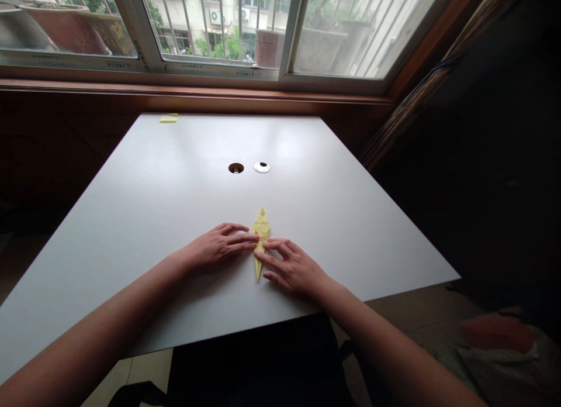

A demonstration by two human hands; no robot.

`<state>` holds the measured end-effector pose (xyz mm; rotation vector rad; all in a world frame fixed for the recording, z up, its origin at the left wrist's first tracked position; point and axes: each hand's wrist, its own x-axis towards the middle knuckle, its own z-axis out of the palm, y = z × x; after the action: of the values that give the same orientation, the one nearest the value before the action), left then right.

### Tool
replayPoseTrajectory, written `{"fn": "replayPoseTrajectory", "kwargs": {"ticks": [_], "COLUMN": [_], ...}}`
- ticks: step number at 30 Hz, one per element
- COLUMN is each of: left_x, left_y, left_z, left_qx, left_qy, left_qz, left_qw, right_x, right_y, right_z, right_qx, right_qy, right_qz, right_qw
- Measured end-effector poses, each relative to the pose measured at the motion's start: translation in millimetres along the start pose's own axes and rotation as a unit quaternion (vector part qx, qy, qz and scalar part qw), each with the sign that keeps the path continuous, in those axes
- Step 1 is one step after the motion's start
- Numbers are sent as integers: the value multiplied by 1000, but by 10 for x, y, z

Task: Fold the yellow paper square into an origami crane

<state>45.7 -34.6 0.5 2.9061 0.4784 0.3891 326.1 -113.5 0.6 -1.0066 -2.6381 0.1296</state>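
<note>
Lying on the white table [175, 185] just below frame centre, the folded yellow paper [262, 223] runs lengthwise up the picture between left hand [218, 243] and right hand [295, 266], both, I see, unclenched with fingertips resting on it, the right nearer its bottom tip.

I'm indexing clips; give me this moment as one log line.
left hand: fingers on folded yellow paper; right hand: fingers on same paper; paper: on white table; yellow slip: table's far edge
</note>
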Motion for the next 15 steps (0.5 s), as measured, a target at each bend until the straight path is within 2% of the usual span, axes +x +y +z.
{"fn": "replayPoseTrajectory", "kwargs": {"ticks": [9,15], "left_x": [16,150], "left_y": [-19,-123], "left_z": [-32,9], "left_qx": [29,-31], "left_qy": [-10,60], "left_qz": [-1,-34], "left_qw": [1000,997], "right_x": [7,0], "right_y": [-12,-6], "right_z": [-19,-22], "right_qx": [11,16], "right_qy": [-3,6], "right_qz": [5,1], "right_qw": [1000,1000]}}
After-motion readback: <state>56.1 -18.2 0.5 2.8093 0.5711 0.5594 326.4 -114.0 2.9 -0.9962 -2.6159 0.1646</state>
